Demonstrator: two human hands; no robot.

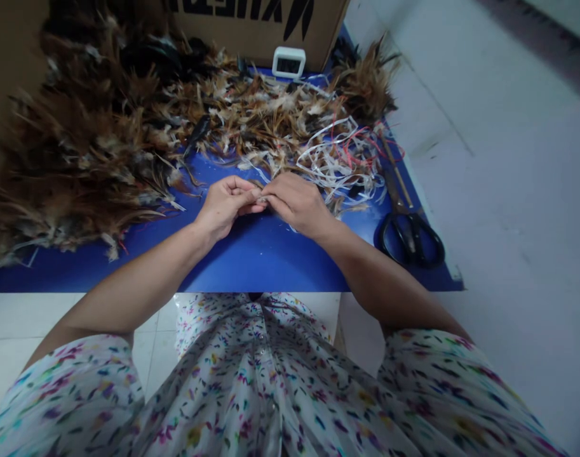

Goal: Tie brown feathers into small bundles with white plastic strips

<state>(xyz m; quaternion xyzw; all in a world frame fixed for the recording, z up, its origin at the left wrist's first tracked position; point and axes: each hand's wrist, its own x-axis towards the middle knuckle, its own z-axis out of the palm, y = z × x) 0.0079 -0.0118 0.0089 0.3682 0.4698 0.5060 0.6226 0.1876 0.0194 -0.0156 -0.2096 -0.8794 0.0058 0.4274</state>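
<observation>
Over the middle of the blue tabletop, my left hand point(227, 204) and my right hand point(296, 200) meet fingertip to fingertip. Both are closed in a pinch on a small piece that looks like a feather point(263, 198); only a pale end and a bit of brown show, and the fingers cover the rest. Just beyond my hands lies a loose spread of brown and cream feathers point(256, 117). A tangle of white ribbon strips point(325, 158) with pink strands point(359, 149) lies close by my right hand. Left of my left hand rises a big heap of brown feathers point(94, 146).
Black-handled scissors point(410, 238) lie at the right edge of the blue tabletop point(270, 263). A small white digital clock or timer point(288, 62) stands before a cardboard box point(251, 32) at the back. Another feather bunch point(366, 79) sits at the back right corner.
</observation>
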